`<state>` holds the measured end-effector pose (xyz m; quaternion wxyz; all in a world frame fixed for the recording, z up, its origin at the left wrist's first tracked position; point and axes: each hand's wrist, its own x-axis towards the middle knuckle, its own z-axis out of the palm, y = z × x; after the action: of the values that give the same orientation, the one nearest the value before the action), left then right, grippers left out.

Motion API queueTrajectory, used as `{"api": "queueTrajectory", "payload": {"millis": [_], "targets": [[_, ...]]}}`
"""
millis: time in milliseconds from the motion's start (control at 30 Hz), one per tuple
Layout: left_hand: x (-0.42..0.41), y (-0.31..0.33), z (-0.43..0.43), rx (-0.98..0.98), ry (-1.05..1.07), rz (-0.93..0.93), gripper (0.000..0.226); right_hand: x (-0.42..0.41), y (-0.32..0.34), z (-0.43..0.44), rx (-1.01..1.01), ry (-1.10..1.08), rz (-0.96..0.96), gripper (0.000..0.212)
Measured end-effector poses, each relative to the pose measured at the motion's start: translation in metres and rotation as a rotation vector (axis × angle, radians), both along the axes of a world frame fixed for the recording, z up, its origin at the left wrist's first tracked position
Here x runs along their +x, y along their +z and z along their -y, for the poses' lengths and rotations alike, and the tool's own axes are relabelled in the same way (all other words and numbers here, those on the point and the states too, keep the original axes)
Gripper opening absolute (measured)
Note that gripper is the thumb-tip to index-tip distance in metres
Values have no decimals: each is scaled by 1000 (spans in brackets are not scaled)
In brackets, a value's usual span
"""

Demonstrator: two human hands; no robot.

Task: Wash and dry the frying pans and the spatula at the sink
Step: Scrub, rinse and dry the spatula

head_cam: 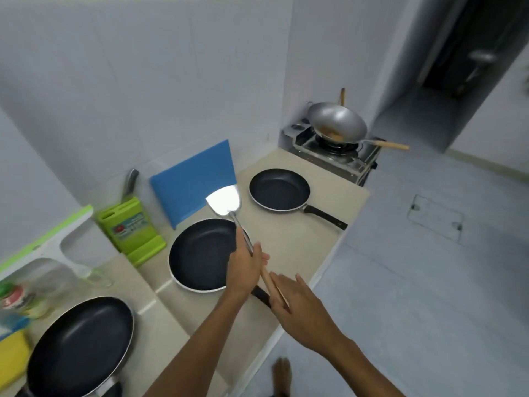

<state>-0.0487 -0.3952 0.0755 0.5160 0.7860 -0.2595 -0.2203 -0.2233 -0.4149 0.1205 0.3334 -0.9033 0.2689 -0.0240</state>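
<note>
Spatula (229, 209) in both hands, over pan (201, 255)

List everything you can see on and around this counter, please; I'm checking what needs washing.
frying pans: three, black inside; one far on the counter, one in the middle, one nearest at lower left
spatula: one, shiny metal blade with wooden handle, held above the middle pan
cutting board: one, blue, leaning on the wall
knife block: one, green, left of the board, one dark handle sticking out
wok: one, silver, on the gas stove at the far end
sponge: one, yellow, lower left edge
counter: one, beige
foot: one, bare, on the floor
hands: left gripping the spatula's shaft, right at its wooden end
</note>
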Motion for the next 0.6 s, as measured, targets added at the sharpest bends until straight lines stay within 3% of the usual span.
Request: {"api": "queueTrajectory", "payload": {"millis": [100, 300, 600], "targets": [[11, -21, 70, -1, -27, -63, 55, 11, -2, 65, 23, -25, -51, 23], [33, -44, 183, 76, -37, -193, 62, 38, 0, 180, 45, -14, -113, 29], [73, -76, 301, 211, -53, -169, 80, 85, -27, 311, 169, -25, -173, 30]]}}
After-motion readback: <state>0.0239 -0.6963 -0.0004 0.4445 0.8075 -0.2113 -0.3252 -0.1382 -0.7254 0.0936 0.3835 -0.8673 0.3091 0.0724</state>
